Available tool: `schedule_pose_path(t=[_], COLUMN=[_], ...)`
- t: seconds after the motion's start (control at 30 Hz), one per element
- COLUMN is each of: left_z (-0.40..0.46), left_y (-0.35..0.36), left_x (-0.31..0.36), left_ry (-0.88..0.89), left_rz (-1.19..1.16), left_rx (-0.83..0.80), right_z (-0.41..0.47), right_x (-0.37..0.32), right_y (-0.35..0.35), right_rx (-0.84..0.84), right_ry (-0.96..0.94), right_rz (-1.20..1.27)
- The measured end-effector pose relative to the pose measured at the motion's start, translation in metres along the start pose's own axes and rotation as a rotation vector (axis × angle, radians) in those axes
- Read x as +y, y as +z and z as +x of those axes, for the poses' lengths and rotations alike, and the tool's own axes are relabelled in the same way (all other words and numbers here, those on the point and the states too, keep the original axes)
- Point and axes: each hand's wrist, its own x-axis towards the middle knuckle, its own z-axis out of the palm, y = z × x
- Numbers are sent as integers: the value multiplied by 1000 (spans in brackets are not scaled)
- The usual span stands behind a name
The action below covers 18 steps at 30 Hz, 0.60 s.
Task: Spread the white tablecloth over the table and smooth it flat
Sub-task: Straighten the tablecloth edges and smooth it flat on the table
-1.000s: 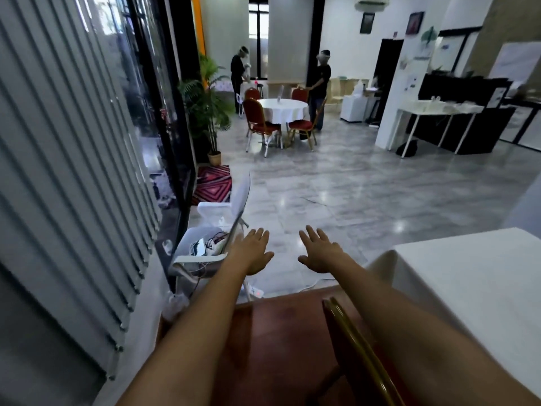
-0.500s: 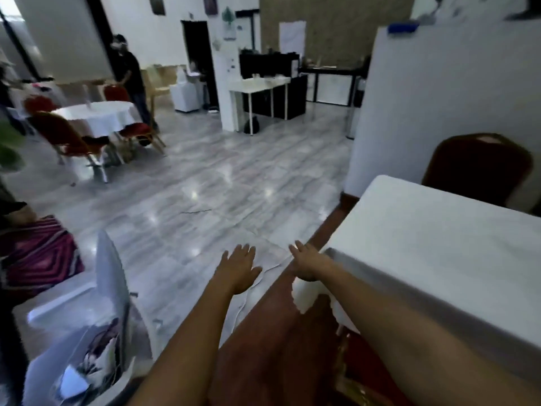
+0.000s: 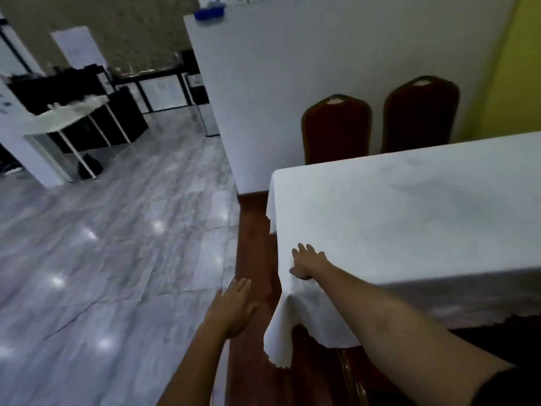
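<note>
A white tablecloth [image 3: 409, 212] covers the table at the right, with soft wrinkles across its top and a corner hanging down at the near left. My right hand [image 3: 307, 262] lies palm down on the cloth at that near left corner, fingers spread. My left hand [image 3: 234, 309] hovers open in the air left of the hanging corner, above the floor, touching nothing. The table itself is hidden under the cloth.
Two dark red chairs [image 3: 336, 127] stand behind the table against a white partition [image 3: 263, 98]. A gold chair frame [image 3: 348, 373] is under the near table edge. Grey tiled floor [image 3: 102, 244] spreads left, with a white side table [image 3: 67, 118] far back.
The view has swung right onto the table. My right hand moved from the air onto the cloth's near left corner. My left hand stays open beside it.
</note>
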Motion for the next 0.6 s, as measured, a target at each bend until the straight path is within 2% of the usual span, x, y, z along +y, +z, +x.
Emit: schedule_pose_path(t=[0.1,0.2,0.4,0.5,0.6], left_z=[26,67,141,186,219], left_y=[-17,-33,-55,-89,-109], left_x=[-34,-54,-79,-99,-116], left_ry=[-32,27,281,394,385], left_rz=[9,23,142,50,26], left_rx=[-21,-10,-52,-43,-39], right_z=[18,38,47,46,40], right_x=[-27,-38,-12,2,11], right_y=[4,6,33,33,32], right_rx=[-32,0,177,163,147], right_ry=[-26,-8,308,382,464], right_rz=[45,100,233,269,352])
